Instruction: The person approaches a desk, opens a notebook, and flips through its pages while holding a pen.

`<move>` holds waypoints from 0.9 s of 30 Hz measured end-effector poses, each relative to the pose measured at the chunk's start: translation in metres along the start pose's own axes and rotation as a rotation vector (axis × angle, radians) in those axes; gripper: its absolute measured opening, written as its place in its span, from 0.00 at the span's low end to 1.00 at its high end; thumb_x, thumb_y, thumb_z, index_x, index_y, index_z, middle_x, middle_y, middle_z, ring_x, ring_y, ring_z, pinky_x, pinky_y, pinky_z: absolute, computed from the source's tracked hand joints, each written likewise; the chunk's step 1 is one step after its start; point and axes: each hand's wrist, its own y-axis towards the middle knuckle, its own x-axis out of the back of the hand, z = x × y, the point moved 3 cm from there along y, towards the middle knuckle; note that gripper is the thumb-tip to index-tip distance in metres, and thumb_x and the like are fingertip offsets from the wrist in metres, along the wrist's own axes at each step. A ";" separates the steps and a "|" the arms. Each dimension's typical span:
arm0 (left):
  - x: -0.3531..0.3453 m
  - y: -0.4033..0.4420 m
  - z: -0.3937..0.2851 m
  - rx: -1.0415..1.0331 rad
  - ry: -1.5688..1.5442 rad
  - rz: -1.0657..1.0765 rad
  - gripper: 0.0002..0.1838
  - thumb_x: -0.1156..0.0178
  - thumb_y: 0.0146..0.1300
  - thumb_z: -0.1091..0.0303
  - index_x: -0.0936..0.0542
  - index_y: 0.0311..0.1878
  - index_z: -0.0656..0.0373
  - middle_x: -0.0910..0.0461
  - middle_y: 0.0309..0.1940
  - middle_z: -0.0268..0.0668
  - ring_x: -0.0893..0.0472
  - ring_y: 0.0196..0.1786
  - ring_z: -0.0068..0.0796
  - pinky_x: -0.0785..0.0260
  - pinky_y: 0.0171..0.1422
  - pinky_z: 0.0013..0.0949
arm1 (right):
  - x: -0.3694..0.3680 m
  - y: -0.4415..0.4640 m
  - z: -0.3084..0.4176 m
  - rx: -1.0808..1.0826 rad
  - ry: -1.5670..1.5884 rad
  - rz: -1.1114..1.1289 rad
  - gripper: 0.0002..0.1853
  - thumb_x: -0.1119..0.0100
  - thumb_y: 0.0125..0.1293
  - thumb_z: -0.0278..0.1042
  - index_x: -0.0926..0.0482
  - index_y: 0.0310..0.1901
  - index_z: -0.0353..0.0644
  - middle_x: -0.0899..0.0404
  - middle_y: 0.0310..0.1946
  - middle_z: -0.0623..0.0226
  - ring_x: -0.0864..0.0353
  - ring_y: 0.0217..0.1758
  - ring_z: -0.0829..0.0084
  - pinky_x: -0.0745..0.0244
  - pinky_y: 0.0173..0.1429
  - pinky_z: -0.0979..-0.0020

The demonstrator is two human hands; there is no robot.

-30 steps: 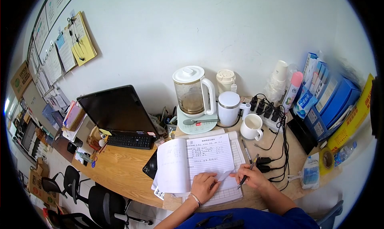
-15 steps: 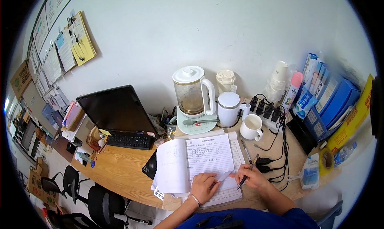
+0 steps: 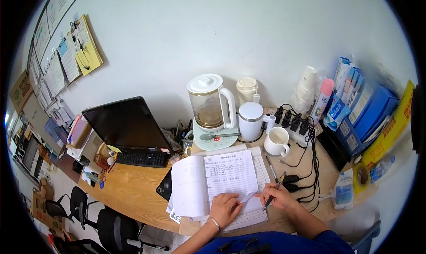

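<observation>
An open notebook point(image 3: 231, 176) with handwriting on its right page lies on printed grid sheets point(image 3: 262, 174). My left hand point(image 3: 225, 208) rests on the lower part of the page, fingers apart, with a bracelet at the wrist. A small translucent strip point(image 3: 246, 198) lies between my hands, by the left fingertips. My right hand point(image 3: 277, 197) is closed around a dark pen point(image 3: 267, 202), whose tip points down at the lower right of the sheets. Another pen point(image 3: 271, 168) lies beside the sheets.
A glass kettle point(image 3: 206, 107), a lidded white cup point(image 3: 251, 121) and a white mug point(image 3: 277, 141) stand behind the notebook. Black cables point(image 3: 313, 165) run at the right, near blue folders point(image 3: 370, 112). A monitor point(image 3: 126, 125) and keyboard point(image 3: 141, 159) are at the left.
The whole view has shifted slightly, with the desk things a little further left. Both hands keep nearly the same pose, and the pen remains in my right hand.
</observation>
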 end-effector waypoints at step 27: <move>0.002 0.003 -0.001 0.002 -0.019 -0.015 0.07 0.34 0.49 0.68 0.23 0.27 0.56 0.20 0.40 0.33 0.25 0.40 0.34 0.38 0.45 0.35 | -0.004 0.000 -0.005 -0.068 0.011 -0.020 0.14 0.50 0.65 0.33 0.31 0.22 0.41 0.28 0.18 0.66 0.23 0.27 0.70 0.38 0.66 0.54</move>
